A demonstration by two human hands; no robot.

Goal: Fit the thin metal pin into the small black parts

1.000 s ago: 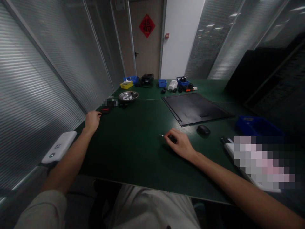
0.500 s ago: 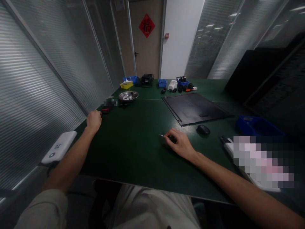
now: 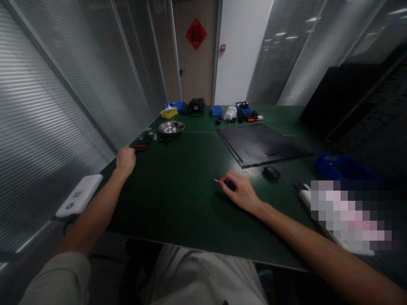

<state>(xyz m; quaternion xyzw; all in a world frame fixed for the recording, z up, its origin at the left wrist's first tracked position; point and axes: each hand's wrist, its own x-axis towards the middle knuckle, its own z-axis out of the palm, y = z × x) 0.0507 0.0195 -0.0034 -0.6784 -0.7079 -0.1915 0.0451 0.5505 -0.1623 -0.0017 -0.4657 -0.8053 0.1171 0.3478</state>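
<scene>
L hand (image 3: 126, 162), at left edge of dark-green counter (image 3: 178, 199), has just turned slightly beside flat black-and-red item (image 3: 142, 147); fingertips hidden, can't tell if gripping. R hand (image 3: 238, 190), twd front edge, stays clamped on slim black metal-tipped tool (image 3: 229, 185), so only L side appears active.

One camera, worn on the head, sits high above the near edge of the big, flat, dark green table (image 3: 178, 203). It looks forward and down, over the bare left hand (image 3: 126, 162) and bare right hand (image 3: 240, 190), both close, toward the tall, brown door (image 3: 203, 70) far beyond the table.
</scene>
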